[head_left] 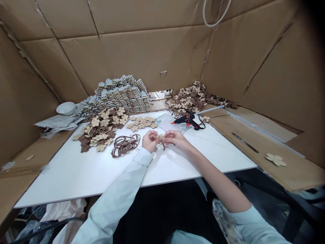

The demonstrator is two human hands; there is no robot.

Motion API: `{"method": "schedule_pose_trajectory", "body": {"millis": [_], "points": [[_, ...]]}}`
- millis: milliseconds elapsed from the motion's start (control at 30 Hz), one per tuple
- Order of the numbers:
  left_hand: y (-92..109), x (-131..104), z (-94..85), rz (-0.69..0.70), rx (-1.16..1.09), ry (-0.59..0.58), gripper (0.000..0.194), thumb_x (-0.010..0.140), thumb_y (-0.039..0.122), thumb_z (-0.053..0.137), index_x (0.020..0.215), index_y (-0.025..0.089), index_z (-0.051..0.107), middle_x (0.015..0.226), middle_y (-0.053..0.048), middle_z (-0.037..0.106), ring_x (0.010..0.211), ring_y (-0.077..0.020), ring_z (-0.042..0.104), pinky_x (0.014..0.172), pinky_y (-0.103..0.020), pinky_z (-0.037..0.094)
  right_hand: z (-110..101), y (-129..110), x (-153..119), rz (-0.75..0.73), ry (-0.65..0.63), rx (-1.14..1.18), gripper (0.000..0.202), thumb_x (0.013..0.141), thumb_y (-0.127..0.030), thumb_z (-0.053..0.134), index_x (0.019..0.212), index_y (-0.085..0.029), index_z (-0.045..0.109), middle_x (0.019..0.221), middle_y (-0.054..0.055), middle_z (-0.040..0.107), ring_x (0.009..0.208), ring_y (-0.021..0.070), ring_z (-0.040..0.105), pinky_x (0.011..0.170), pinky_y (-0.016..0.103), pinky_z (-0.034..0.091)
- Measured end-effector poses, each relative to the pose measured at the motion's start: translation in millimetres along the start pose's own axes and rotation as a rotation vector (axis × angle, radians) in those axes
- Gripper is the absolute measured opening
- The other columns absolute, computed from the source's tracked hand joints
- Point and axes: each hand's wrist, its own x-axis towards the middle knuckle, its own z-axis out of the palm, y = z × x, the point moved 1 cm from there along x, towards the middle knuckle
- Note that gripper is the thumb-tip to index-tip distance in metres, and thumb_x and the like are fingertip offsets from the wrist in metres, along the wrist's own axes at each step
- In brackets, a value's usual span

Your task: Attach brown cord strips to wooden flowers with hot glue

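Observation:
Over the front middle of the white table, my left hand (150,140) is closed on a small beige flower piece (159,136), mostly covered by my fingers. My right hand (175,138) meets it, its thumb and finger pinching a brown cord (170,143) at the flower. Two cord ends hang below my fingers. Left of my hands lies a loose coil of brown cord (125,145). Just behind is a patch of beige flower pieces (142,123). A black and orange glue gun (186,121) rests behind my right hand near a clear sheet (166,122).
Beige and brown flowers are heaped at left (101,130) and back right (190,96). Stacked grey-edged pieces (122,95) stand at the back left by a white bowl (66,108). A thin dark blade-like tool (245,142) and large flower (276,160) lie right. Cardboard walls (152,51) enclose the table.

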Motion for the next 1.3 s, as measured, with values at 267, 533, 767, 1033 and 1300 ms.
{"method": "schedule_pose_trajectory", "body": {"millis": [267,533,767,1033,1300], "points": [[-2,1,-0.6,-0.016,-0.030,0.052,0.038,0.048,0.018,0.070,0.068,0.018,0.037,0.051,0.008,0.049,0.047,-0.0064,0.047,0.050,-0.019,0.036,4,1,-1,-0.030,-0.010,-0.002,0.032,0.052,-0.028,0.072,0.075,-0.016,0.053,0.063,-0.001,0.059,0.058,0.0117,0.059,0.055,0.025,0.048],[-10,4,-3.0,-0.020,-0.087,-0.009,0.042,0.045,0.018,0.071,0.070,0.018,0.038,0.046,0.010,0.047,0.044,-0.0058,0.044,0.049,-0.019,0.035,3,9,4,-0.089,0.001,0.022,0.037,0.050,-0.029,0.073,0.077,-0.016,0.052,0.063,-0.002,0.060,0.059,0.0121,0.059,0.056,0.026,0.047],[7,7,-11.0,-0.139,-0.393,-0.146,0.044,0.050,0.033,0.071,0.084,0.018,0.048,0.069,0.000,0.061,0.059,-0.0112,0.055,0.058,-0.025,0.042,6,-13,-4,-0.121,0.036,0.040,0.029,0.050,-0.027,0.072,0.069,-0.015,0.055,0.062,-0.001,0.060,0.056,0.0106,0.057,0.058,0.027,0.049],[27,43,-44.3,-0.027,-0.325,0.254,0.037,0.040,0.018,0.075,0.073,0.013,0.059,0.066,-0.002,0.063,0.064,-0.0112,0.059,0.073,-0.027,0.045,-53,-113,52,-0.237,0.535,0.004,0.032,0.058,-0.014,0.061,0.084,-0.020,0.044,0.074,-0.001,0.056,0.061,0.0100,0.056,0.057,0.026,0.050],[32,58,-44.2,0.017,-0.303,0.315,0.039,0.036,0.018,0.078,0.071,0.010,0.061,0.067,-0.005,0.065,0.064,-0.0129,0.061,0.073,-0.029,0.049,-49,-102,61,-0.039,0.371,0.061,0.043,0.061,-0.008,0.053,0.097,-0.022,0.035,0.089,0.002,0.051,0.071,0.0112,0.059,0.069,0.027,0.049]]}}
